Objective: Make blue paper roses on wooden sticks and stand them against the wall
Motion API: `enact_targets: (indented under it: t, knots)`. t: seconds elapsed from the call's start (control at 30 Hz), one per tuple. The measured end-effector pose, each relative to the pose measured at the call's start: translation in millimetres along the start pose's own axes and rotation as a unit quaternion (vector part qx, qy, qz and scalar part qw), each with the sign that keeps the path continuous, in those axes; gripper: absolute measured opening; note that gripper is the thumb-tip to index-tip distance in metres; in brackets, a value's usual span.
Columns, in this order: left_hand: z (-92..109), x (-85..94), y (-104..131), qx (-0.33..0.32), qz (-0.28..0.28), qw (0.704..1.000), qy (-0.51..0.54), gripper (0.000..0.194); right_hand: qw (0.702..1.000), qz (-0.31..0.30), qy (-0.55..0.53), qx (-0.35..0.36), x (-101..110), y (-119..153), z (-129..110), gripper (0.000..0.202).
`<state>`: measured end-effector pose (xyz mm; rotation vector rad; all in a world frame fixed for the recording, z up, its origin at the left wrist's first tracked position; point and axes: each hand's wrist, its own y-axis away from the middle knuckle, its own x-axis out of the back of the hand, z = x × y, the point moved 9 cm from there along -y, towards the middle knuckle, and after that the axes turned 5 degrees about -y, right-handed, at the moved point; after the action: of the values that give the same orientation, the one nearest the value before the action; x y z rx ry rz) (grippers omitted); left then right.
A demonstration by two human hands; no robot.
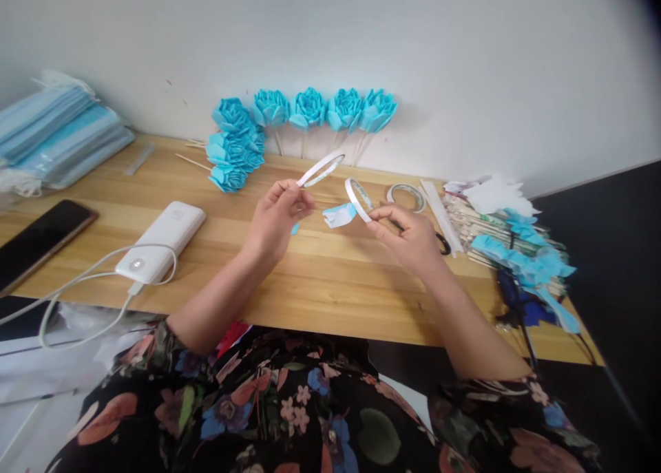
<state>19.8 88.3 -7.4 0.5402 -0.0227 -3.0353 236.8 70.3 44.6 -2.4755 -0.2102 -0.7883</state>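
My left hand [281, 215] pinches a narrow roll of white tape [323, 169], raised above the wooden table. Another narrow tape roll [357, 199] is tilted upright between the fingers of my right hand [405, 235]. Between the two hands is a folded white and light-blue piece [339, 215], just left of the right roll. A small blue scrap [295, 229] shows beside my left hand. Behind my right hand, a wider tape roll [407, 196] lies flat, and a black scissor handle [443, 244] is partly hidden.
Blue flowers on sticks [310, 108] lean on the wall, with more stacked at left. A white power bank [161, 242], a phone [44, 242] and packed masks [62, 132] lie left. Sticks and blue scraps [527, 263] crowd the right, near a glue gun.
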Motion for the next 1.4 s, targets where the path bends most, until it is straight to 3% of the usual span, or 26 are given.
enact_targets:
  t: [0.1,0.3,0.57,0.67,0.73,0.8,0.9,0.97,1.07,1.2,1.3,1.4]
  knots:
    - [-8,-17.2,8,0.012,-0.009,1.0,0.027,0.015,0.997,0.0,0.044,0.061,-8,2,-14,0.008]
    - [-12,-39.1,16,-0.007,-0.051,0.998,0.039,0.037,0.977,0.003,0.148,0.155,-13,9,-31,0.006]
    - [-13,-41.0,13,-0.055,-0.052,0.997,-0.012,0.048,0.962,-0.01,0.21,0.174,-18,13,-40,0.008]
    - [-12,-37.6,9,-0.072,-0.038,0.996,-0.027,0.048,0.958,-0.001,0.221,0.184,-10,14,-38,0.008]
    - [-11,-32.2,6,-0.078,-0.024,0.996,-0.04,0.048,0.957,0.032,0.238,0.163,7,10,-22,0.008]
    - [-9,-27.2,5,-0.086,-0.013,0.995,-0.049,0.049,0.952,0.08,0.269,0.119,31,4,9,0.011]
    - [-5,-25.2,5,-0.106,-0.011,0.992,-0.06,0.049,0.942,0.087,0.317,0.07,53,-4,64,0.024]
    - [-3,-27.0,7,-0.12,-0.014,0.99,-0.074,0.049,0.941,0.068,0.325,0.069,56,-7,86,0.029]
    - [-2,-32.3,11,-0.135,-0.024,0.986,-0.093,0.047,0.958,0.033,0.277,0.065,46,-7,86,0.028]
    - [0,-39.6,17,-0.141,-0.043,0.984,-0.103,0.046,0.995,0.02,0.098,0.029,25,-10,43,0.028]
    - [2,-45.0,22,-0.151,-0.062,0.979,-0.122,0.046,1.0,0.015,-0.023,-0.01,11,-16,18,0.035]
    - [3,-46.0,28,-0.187,-0.075,0.966,-0.162,0.042,0.979,0.03,-0.18,-0.091,7,-22,21,0.044]
